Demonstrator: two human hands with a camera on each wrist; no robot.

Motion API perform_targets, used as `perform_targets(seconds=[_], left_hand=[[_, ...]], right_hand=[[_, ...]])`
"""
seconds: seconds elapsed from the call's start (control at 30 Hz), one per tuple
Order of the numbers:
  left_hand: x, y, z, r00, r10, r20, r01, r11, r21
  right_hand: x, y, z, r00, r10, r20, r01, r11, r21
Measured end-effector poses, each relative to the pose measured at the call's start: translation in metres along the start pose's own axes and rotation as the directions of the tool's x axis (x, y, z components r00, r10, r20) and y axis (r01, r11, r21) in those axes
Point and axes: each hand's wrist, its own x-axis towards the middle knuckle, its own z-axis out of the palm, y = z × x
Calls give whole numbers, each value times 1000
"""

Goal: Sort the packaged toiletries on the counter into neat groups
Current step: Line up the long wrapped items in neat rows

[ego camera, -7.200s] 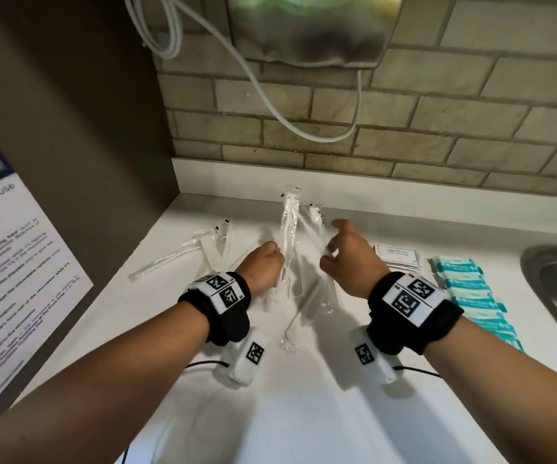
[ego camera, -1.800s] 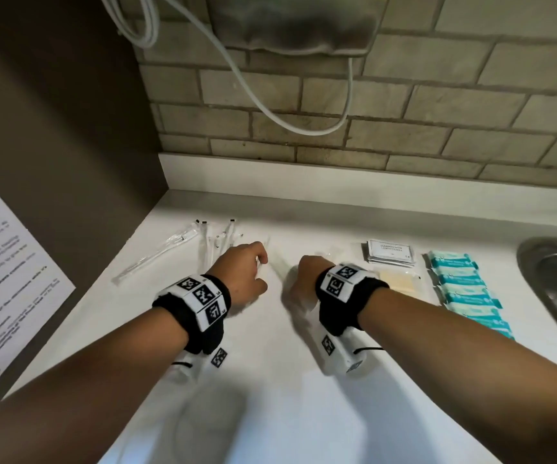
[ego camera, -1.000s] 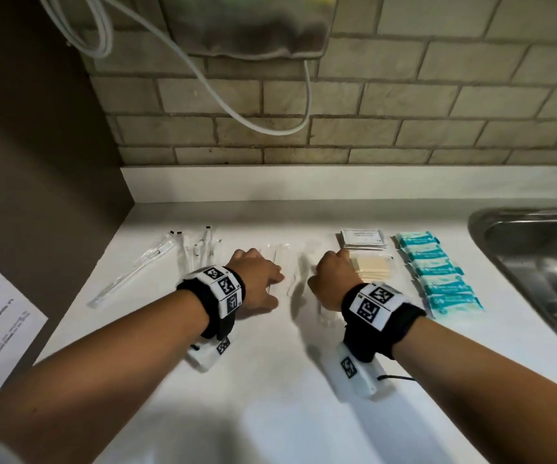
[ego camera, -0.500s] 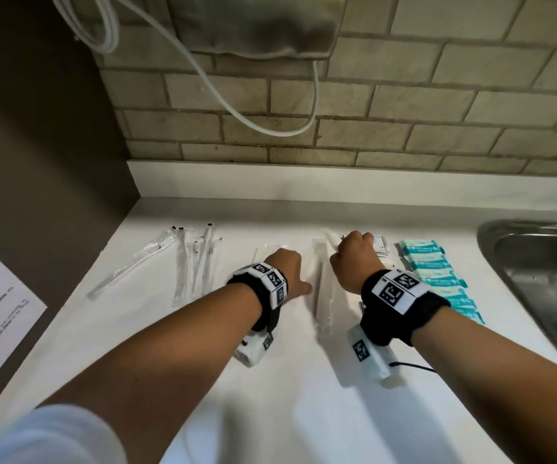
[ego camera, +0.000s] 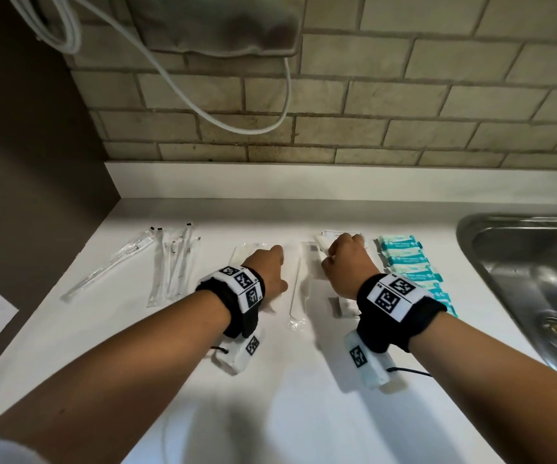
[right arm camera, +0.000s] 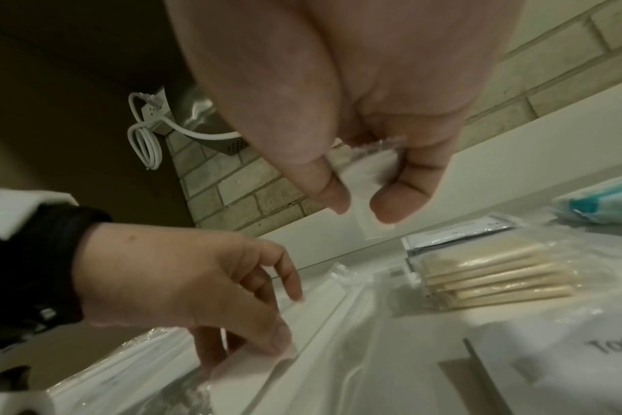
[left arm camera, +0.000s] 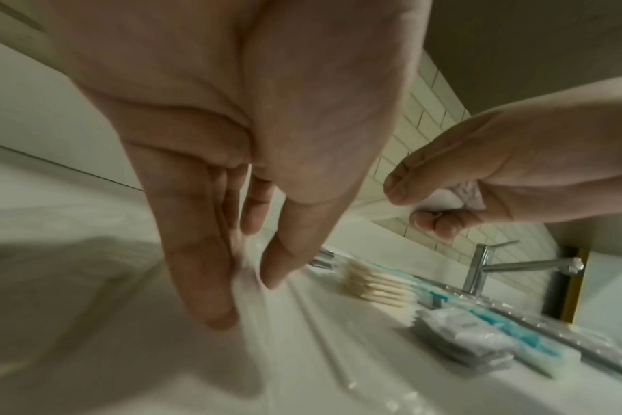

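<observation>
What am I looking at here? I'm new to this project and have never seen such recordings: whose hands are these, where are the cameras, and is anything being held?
No machine: a person works with bare hands. The wide picture comes from a camera worn on the head; the two close-ups come from cameras strapped under each wrist, looking along the palm.

On the white counter lie sorted toiletries: clear long plastic sleeves at the left, a clear packet of pale wooden sticks, a row of teal-and-white sachets, beside a steel sink.

The right hand pinches a small white crinkly packet above the counter. The left hand has its fingers down on a clear flat wrapper.
</observation>
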Motion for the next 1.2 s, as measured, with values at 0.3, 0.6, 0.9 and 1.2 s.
perform_targets(seconds=[0.3, 0.6, 0.9, 1.2], left_hand=[[-20, -2, 3, 990, 128, -64, -120, 986, 116], [-19, -18, 23, 936, 209, 282, -314, 857, 409], [-28, -18, 15, 956, 138, 259, -230, 901, 368], [-39, -14, 17, 973, 182, 140, -218, 925, 310]], right_hand=[[-5, -9, 4, 998, -66, 16, 66, 998, 16], [-13, -12, 29, 992, -25, 121, 24, 1000, 4], [-23, -25, 47, 930, 59, 363, 81, 930, -358], [-30, -24, 54, 918, 7, 396, 157, 912, -380]])
